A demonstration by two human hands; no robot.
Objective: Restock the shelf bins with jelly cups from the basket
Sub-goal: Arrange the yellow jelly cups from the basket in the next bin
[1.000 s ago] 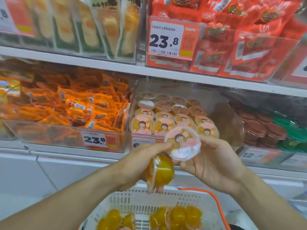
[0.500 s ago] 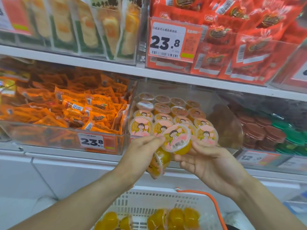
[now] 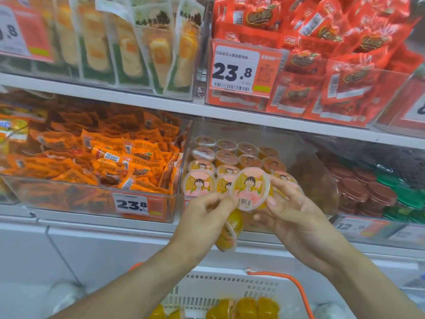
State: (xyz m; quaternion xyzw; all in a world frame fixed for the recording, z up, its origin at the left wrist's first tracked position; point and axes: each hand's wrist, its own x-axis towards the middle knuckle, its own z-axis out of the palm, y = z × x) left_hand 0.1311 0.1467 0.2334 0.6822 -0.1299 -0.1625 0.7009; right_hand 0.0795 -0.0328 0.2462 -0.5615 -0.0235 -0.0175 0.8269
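A cup (image 3: 250, 188) is pinched by the right hand (image 3: 296, 217) at the bin (image 3: 305, 143) front; a second cup (image 3: 230, 229) is gripped by the left hand (image 3: 202, 217). More lie in the basket (image 3: 230, 288).

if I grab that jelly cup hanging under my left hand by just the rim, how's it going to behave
The lower jelly cup looks like thin clear plastic full of orange jelly, so probably heavy for its size and slightly squeezable. It hangs tilted under the left hand, so it may swing or slip. Its glossy wall looks smooth, likely slippery.
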